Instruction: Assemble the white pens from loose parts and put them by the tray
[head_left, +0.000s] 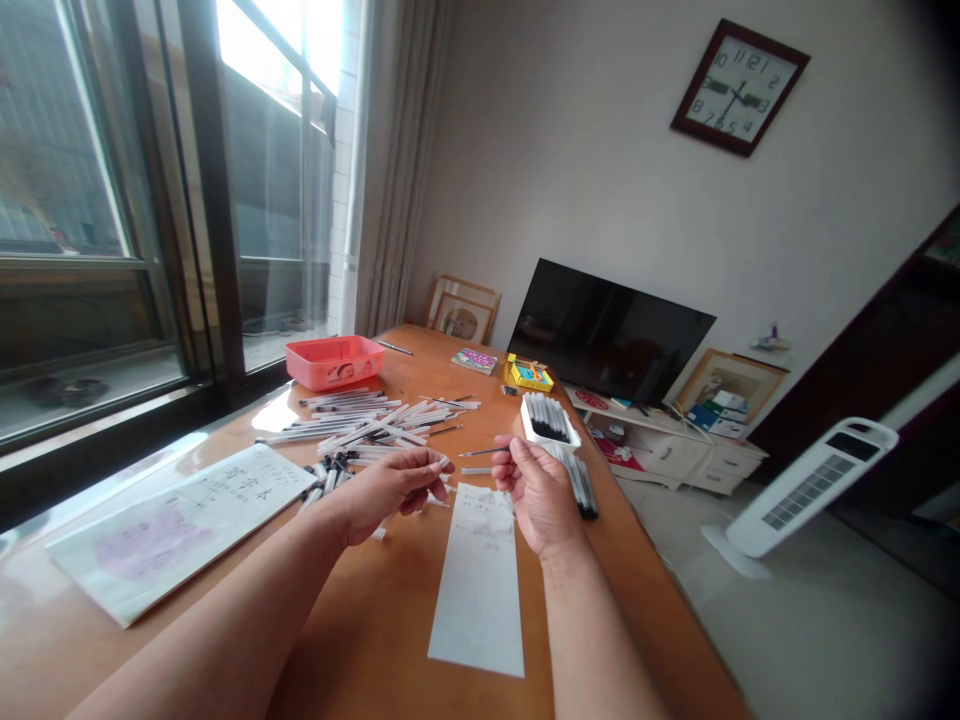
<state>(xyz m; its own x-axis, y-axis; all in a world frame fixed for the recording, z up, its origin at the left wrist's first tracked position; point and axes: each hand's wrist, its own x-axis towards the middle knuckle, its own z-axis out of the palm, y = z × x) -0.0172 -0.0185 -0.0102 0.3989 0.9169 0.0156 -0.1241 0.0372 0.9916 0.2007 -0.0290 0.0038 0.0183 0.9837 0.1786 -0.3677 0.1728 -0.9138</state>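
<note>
Pinched between the fingertips of my right hand (538, 492) is a thin pen refill (480, 453), its tip pointing left. My left hand (396, 488) is closed at the fingertips on a small whitish piece too small to name. The two hands are apart, above a slip of white paper (476, 590) with writing on it. Left of and beyond my left hand lies a loose pile of white pen barrels (371, 425), with black parts among them. Past my right hand, a white tray (573, 440) holds several pens, and more pens (577, 480) lie beside it.
A red-pink plastic box (334, 367) stands by the window. A notebook (180, 530) lies at the table's left. Farther back are a small booklet (474, 360) and a yellow box (530, 375). The wooden table's (660, 620) right edge runs beside my right forearm.
</note>
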